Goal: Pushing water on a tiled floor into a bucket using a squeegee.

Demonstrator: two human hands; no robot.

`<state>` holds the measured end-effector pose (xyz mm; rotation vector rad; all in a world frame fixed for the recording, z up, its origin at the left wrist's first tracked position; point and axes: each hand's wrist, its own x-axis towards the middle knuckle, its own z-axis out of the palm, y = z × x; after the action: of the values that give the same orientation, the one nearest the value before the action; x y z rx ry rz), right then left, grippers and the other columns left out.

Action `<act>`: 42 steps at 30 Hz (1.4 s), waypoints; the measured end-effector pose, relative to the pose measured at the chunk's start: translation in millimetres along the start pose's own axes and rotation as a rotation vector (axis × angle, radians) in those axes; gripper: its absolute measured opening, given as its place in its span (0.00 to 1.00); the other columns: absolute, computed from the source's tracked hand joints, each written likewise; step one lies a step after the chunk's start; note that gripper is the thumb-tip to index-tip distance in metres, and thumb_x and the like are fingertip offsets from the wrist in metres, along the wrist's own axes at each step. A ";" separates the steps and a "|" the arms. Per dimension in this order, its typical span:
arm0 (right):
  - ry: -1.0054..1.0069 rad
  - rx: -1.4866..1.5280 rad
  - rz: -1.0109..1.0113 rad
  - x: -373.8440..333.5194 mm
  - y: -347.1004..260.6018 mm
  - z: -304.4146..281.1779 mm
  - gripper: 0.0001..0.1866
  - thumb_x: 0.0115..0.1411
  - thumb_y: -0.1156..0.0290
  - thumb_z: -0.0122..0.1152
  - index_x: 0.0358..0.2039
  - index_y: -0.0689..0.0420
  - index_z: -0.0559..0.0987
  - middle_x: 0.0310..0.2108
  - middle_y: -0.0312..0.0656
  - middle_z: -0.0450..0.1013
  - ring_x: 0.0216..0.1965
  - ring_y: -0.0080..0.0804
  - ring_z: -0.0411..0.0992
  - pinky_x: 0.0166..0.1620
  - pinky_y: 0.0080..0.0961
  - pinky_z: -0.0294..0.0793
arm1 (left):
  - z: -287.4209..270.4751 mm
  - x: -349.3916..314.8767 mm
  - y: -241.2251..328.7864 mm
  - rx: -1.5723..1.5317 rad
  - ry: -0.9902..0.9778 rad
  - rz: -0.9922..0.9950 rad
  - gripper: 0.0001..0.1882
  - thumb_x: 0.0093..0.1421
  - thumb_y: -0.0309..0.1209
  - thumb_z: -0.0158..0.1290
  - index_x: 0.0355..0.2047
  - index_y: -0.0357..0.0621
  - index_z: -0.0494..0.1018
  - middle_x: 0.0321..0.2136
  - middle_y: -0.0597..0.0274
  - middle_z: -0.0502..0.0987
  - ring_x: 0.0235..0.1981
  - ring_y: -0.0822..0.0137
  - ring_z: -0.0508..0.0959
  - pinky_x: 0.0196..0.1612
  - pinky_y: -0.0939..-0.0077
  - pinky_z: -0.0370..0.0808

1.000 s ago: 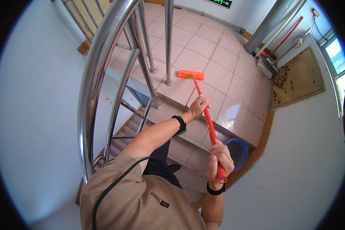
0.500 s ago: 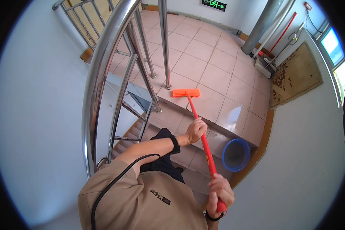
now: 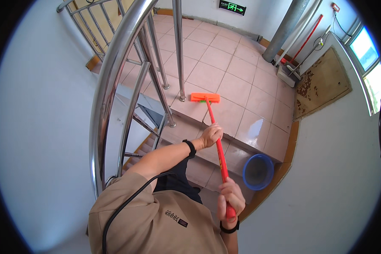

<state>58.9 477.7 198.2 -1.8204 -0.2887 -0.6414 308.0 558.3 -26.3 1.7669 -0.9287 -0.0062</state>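
Observation:
Both my hands are wrapped round the red handle of a floor scrub brush [image 3: 222, 158]. Partway down the handle is my left hand [image 3: 211, 135], its arm reaching across from the left. Close to the handle's end, my right hand [image 3: 233, 198] grips it, with the red tip showing below the fingers. The orange brush head [image 3: 205, 98] rests bristles down on the pink tiled landing [image 3: 230, 86], near its step edge and beside a railing post. Green bristles show under the head.
A blue bucket [image 3: 258, 172] stands on a step at the right, against the wall. The steel railing [image 3: 103, 93] rises along the left, beside stairs leading down. A grey pipe [image 3: 285, 30], a dustpan [image 3: 288, 75] and long-handled tools stand at the back right.
The brush head has slid slightly away from me over the tiles. Both hands have moved forward and a little left with the handle, keeping their grip.

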 end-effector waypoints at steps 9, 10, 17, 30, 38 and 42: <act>0.036 -0.047 -0.020 41.2 45.4 10.3 0.06 0.48 0.84 0.52 0.17 0.64 0.68 0.21 0.47 0.70 0.30 0.42 0.75 0.54 0.49 0.74 | -10.7 52.9 -74.7 0.356 0.009 0.270 0.05 0.57 0.29 0.48 0.25 0.44 0.68 0.27 0.54 0.77 0.42 0.46 0.79 0.53 0.55 0.72; 0.030 -0.047 0.001 41.8 44.4 8.4 0.06 0.51 0.82 0.53 0.18 0.65 0.70 0.23 0.47 0.71 0.31 0.40 0.75 0.56 0.49 0.72 | -10.7 58.0 -72.0 0.403 0.054 0.328 0.04 0.56 0.29 0.48 0.25 0.45 0.68 0.26 0.54 0.76 0.38 0.47 0.78 0.48 0.56 0.73; 0.043 -0.021 0.026 10.3 1.8 -16.8 0.06 0.51 0.81 0.52 0.19 0.66 0.70 0.23 0.48 0.72 0.31 0.40 0.75 0.55 0.49 0.72 | 9.4 16.7 -14.3 0.365 0.021 0.285 0.07 0.55 0.30 0.48 0.21 0.47 0.66 0.21 0.58 0.72 0.30 0.52 0.75 0.38 0.59 0.71; -0.014 0.008 0.048 -45.1 -62.2 -26.2 0.09 0.47 0.76 0.57 0.15 0.62 0.68 0.19 0.44 0.70 0.28 0.44 0.76 0.50 0.53 0.75 | 9.6 -59.2 71.1 0.134 0.008 0.040 0.12 0.60 0.35 0.42 0.21 0.48 0.64 0.21 0.63 0.69 0.32 0.55 0.74 0.57 0.45 0.65; -0.063 -0.025 0.004 -24.5 -16.0 2.9 0.07 0.46 0.80 0.55 0.15 0.62 0.68 0.20 0.46 0.69 0.30 0.45 0.76 0.54 0.53 0.73 | -9.7 -28.5 8.8 0.252 0.079 0.234 0.11 0.58 0.31 0.45 0.19 0.47 0.63 0.19 0.62 0.68 0.28 0.55 0.73 0.45 0.55 0.69; -0.018 0.015 -0.006 -15.5 1.9 0.0 0.08 0.49 0.80 0.55 0.16 0.63 0.68 0.21 0.45 0.69 0.31 0.43 0.76 0.55 0.54 0.72 | -8.2 -13.0 -6.9 0.330 0.066 0.277 0.10 0.57 0.30 0.47 0.19 0.46 0.64 0.18 0.60 0.70 0.26 0.54 0.73 0.37 0.62 0.68</act>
<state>47.1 478.8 188.1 -1.8124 -0.3097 -0.6256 306.5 573.2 -34.0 1.9082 -1.1700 0.4016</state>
